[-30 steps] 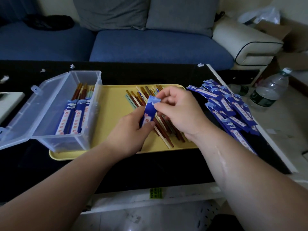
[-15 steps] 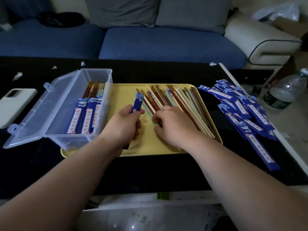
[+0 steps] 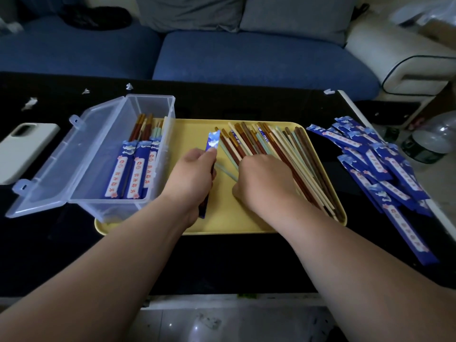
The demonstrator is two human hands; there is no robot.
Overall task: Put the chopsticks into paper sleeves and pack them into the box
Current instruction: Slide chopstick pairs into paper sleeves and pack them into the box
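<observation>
Left grip (image 3: 190, 179) midway along sleeve (image 3: 213, 141).

Person at work, both forearms bare as far up as shows, the left hand (image 3: 190, 180) and right hand (image 3: 265, 183) bare as well.

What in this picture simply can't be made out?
Head view only:
Right hand, fingers curled under: hold on the chopsticks unclear.
Paper sleeve in the left hand: middle hidden by the hand.
Print on the sleeve pile: too small.
Bottle: blurred, cut by the right edge.
</observation>
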